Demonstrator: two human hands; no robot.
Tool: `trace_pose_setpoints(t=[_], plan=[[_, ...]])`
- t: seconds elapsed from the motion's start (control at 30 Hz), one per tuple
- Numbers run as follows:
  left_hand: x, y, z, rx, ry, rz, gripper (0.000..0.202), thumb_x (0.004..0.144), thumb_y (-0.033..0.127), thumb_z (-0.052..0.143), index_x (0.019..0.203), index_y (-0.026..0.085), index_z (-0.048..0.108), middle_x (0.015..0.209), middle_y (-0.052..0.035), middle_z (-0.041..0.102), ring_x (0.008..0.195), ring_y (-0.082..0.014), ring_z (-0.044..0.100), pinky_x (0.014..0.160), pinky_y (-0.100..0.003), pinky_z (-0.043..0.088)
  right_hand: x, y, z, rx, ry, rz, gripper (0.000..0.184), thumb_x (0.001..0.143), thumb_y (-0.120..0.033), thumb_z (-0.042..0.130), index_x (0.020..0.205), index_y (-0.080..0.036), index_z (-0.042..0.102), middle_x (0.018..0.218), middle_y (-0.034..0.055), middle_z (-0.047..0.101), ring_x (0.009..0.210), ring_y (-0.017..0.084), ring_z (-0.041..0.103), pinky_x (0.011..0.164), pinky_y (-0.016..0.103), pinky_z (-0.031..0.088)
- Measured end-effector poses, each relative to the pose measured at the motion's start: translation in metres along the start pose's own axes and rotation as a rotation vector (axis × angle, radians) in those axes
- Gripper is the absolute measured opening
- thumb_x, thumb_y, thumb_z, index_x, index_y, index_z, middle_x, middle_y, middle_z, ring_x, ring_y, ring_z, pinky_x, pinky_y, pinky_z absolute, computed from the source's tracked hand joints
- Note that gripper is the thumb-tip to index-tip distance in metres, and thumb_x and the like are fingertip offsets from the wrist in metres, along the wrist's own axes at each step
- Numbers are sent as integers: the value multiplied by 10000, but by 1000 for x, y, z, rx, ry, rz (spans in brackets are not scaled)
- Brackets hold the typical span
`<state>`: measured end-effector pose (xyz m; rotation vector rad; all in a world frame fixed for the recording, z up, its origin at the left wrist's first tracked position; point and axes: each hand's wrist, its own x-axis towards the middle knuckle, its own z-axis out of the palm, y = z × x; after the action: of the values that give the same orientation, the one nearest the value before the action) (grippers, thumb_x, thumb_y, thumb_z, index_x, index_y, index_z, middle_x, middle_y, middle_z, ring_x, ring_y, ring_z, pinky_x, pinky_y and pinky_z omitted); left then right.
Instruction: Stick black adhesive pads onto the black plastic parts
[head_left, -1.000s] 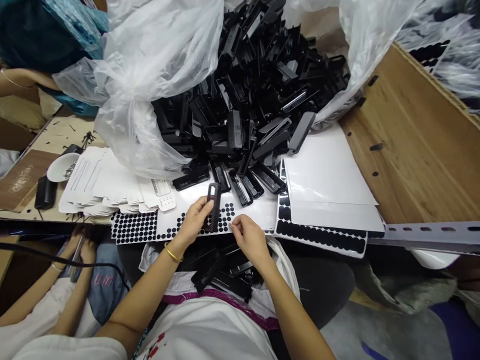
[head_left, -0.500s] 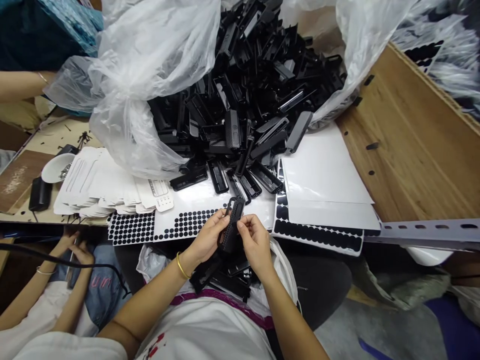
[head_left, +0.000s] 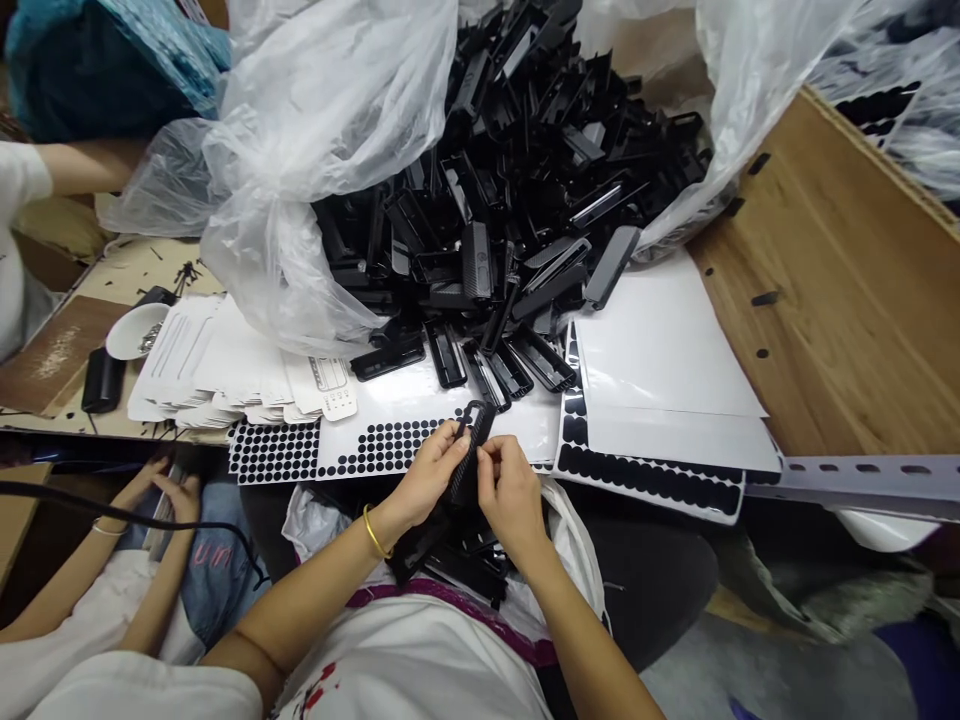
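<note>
A narrow black plastic casing (head_left: 468,468) with a carbon-fibre pattern is held at a tilt above my lap. My left hand (head_left: 429,474) is closed on its left side, thumb over the top. My right hand (head_left: 513,496) has thumb and fingertips pinched at the casing's right edge; whether a small piece is between them is hidden. Below both hands, more black casings (head_left: 469,572) lie in a white bag (head_left: 577,540) on my lap. Just beyond the hands is a white sheet of round black stickers (head_left: 397,445).
A large heap of black casings (head_left: 525,200) spills from a clear plastic bag (head_left: 330,110). White cards (head_left: 217,360) are stacked at left by a small white bowl (head_left: 133,332). A wooden board (head_left: 840,300) stands at right. Another person's hands (head_left: 161,490) are at lower left.
The view has shifted slightly, so the table appears further right. My right fingertips have drawn closer together at the casing's edge. The casing stays in my left hand.
</note>
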<state>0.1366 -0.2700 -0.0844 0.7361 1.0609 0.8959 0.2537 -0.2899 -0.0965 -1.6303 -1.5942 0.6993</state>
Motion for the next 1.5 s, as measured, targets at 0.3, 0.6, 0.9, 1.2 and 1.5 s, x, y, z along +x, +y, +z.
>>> trace_pose_setpoints(t=[0.3, 0.6, 0.9, 1.2, 1.5], plan=[[-1, 4, -2, -131, -205, -230, 362, 724, 480, 657, 757, 156, 498, 904, -87, 690, 796, -185, 684, 723, -306, 546, -15, 32, -50, 148, 279, 244, 79, 812, -287, 495, 794, -216, 467, 683, -15, 530, 614, 143, 535, 582, 265, 438], [1, -9, 8, -108, -249, -276, 307, 769, 452, 621, 831, 164, 537, 981, -82, 686, 890, -191, 670, 795, -311, 518, -28, 46, -89, -165, 272, 194, 96, 837, -291, 480, 813, -212, 530, 701, 4, 568, 584, 139, 512, 575, 272, 438], [18, -23, 42, 6, -299, -264, 397, 691, 543, 635, 748, 168, 518, 717, 18, 582, 579, -77, 467, 512, -192, 341, -34, 67, -87, -467, 179, -28, 164, 882, -238, 417, 979, -209, 546, 894, 84, 566, 865, 230, 527, 753, 372, 450], [24, -23, 54, 55, -345, -250, 447, 642, 575, 648, 684, 182, 440, 565, 78, 418, 498, -59, 345, 478, -202, 255, -42, 78, -100, -632, 144, -88, 185, 881, -217, 424, 801, -216, 591, 809, 67, 521, 741, 203, 477, 622, 315, 408], [32, -24, 48, 4, -381, -308, 460, 592, 543, 712, 656, 176, 442, 542, 79, 424, 462, -48, 351, 445, -201, 244, -32, 52, -91, -607, -162, -263, 245, 876, -151, 386, 724, -205, 570, 778, 66, 547, 706, 190, 448, 638, 314, 369]])
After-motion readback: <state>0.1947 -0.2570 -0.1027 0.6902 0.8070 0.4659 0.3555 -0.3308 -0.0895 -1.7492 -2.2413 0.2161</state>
